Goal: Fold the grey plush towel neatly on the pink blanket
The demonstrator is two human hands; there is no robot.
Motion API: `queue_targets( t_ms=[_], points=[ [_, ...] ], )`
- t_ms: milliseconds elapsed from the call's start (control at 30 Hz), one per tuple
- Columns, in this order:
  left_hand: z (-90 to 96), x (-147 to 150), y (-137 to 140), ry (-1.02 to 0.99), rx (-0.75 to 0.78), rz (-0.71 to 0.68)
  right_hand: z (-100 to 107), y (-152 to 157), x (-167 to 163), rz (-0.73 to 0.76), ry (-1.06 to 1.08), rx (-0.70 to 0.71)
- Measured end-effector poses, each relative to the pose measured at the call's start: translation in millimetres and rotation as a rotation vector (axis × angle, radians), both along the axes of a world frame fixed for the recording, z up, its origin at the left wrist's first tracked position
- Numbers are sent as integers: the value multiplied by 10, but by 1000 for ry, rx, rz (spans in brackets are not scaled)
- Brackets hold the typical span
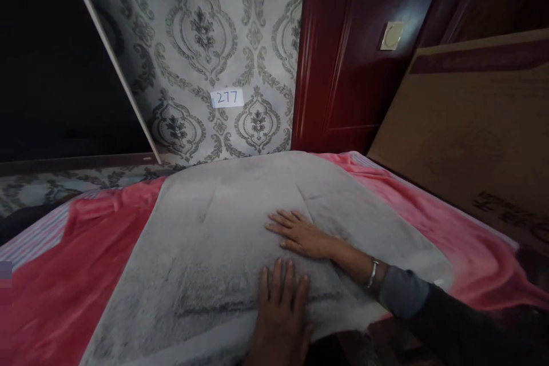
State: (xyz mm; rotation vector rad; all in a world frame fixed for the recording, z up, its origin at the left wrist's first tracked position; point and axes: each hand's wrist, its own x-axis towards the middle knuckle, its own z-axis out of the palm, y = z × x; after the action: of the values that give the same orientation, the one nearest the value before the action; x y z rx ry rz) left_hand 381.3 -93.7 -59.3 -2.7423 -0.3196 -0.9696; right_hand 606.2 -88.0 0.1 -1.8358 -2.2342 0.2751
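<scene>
Nearest the camera, at six o'clock, the left hand (pixel 281 317) lies palm down, fingers slightly spread and pointing toward twelve, on a grey plush cloth (pixel 231 234). At five o'clock, just beyond it, the right hand (pixel 302 235) also rests flat on the cloth, its fingers directed toward ten. Both hands are open and apart from each other; neither is clamped on anything. A silver bracelet (pixel 373 273) encircles the right wrist, below a rolled sleeve (pixel 405 291).

The cloth extends from the centre to six o'clock, spread out with shallow creases; a dark ridge runs crosswise beside the left fingers. Beneath it, a red blanket (pixel 98 246) shows at eight o'clock, bordered by striped fabric (pixel 36 243), and a pink blanket (pixel 476 251) at four.

Surroundings: patterned wallpaper (pixel 201 63) at eleven o'clock, bearing a paper label (pixel 227 98) marked "277"; a dark screen (pixel 64 68) between nine and ten; red wood panelling (pixel 337 57) at one, with a square plate (pixel 391 36) toward two; a cardboard box (pixel 472 126) at three.
</scene>
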Motion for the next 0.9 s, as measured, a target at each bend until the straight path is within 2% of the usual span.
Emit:
queue_targets(
  t_ms=[167,367,533,633,767,900],
  points=[
    [-204,4,33,20,34,17,-16,410,318,-92,-71,28],
    [-315,58,137,-128,92,-43,3,870,716,-222,-62,-18],
    [-332,82,104,-133,70,-37,-81,1093,943,-356,-23,-25],
    [-223,41,43,-75,-4,-10,-64,1133,991,-415,-10,-26],
    [-27,-34,-12,79,-34,-9,63,1078,970,-507,19,-55],
    [69,-64,-21,97,-68,-26,139,707,714,-548,33,21]
  ],
)
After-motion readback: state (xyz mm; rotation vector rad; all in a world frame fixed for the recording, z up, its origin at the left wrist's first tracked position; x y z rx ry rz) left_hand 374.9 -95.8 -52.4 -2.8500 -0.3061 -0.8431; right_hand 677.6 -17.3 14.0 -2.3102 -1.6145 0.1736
